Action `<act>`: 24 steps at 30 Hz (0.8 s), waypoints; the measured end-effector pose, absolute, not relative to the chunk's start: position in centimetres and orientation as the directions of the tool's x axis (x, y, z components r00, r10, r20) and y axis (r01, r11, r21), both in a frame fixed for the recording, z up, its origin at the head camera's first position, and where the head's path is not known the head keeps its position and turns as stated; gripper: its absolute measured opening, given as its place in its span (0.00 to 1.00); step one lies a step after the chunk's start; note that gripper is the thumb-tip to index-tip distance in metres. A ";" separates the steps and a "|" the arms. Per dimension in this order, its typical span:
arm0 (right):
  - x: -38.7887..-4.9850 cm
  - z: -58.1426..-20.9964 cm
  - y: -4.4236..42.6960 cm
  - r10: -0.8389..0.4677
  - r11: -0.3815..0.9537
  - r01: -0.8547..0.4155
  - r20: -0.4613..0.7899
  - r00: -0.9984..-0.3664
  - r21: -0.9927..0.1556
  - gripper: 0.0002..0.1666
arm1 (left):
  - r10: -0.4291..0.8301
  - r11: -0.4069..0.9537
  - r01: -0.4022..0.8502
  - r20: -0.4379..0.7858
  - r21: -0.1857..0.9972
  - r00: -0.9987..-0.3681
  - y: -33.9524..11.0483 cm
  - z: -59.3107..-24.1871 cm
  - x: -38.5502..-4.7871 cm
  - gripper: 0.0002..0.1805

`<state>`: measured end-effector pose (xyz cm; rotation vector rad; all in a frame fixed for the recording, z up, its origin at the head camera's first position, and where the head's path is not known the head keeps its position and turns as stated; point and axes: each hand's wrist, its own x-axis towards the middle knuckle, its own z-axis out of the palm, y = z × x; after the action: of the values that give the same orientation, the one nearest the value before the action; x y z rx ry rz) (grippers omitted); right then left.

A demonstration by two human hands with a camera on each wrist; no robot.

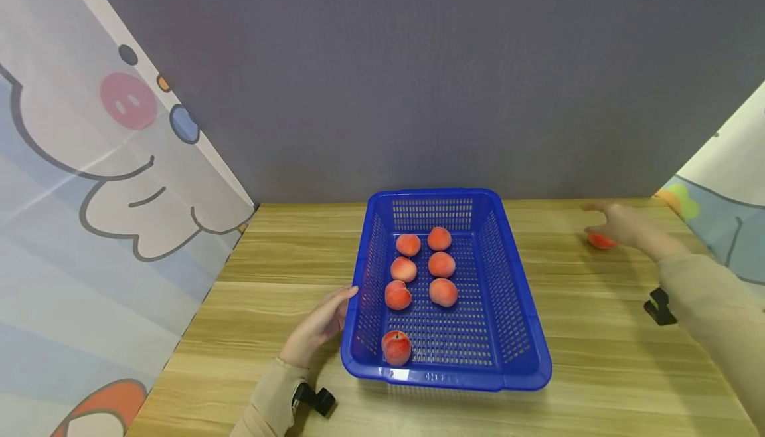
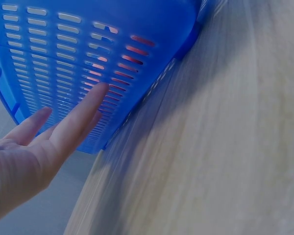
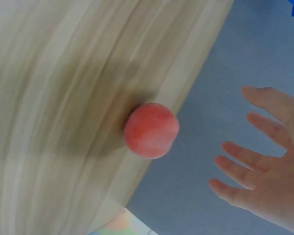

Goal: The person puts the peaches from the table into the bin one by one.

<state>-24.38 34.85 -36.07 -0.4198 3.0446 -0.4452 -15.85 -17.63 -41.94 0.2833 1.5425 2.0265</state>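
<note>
A blue plastic basket with slotted walls holds several red-orange peaches. My left hand is at its left side, thumb at the rim; in the left wrist view the fingers stretch fairly straight along the outer wall. Whether they press on it is hard to tell. Far to the right, one more peach lies on the table, partly covered by my right hand in the head view. The right wrist view shows that peach whole, apart from the spread fingers, which hold nothing.
The wood-grain table ends at a grey upright panel behind the basket. Cartoon-printed cloth hangs on the left, with more printed cloth on the right. A black wrist device is on the right sleeve.
</note>
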 end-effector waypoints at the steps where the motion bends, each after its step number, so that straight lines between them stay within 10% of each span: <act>1: -24.4 -36.2 34.9 -0.268 0.925 -0.254 -0.011 -0.963 -0.283 0.31 | 0.555 -0.170 -0.311 -0.170 0.935 -0.814 -17.6 -41.9 -15.9 0.16; 24: -24.7 -38.4 35.5 -0.286 0.927 -0.257 -0.073 -0.955 -0.272 0.29 | 0.543 -0.169 -0.292 -0.158 0.942 -0.825 -18.0 -44.0 -16.6 0.14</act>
<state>-24.67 35.49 -38.37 -0.4204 2.9742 -0.3972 -16.62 -17.98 -43.96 0.2897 1.5660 2.0334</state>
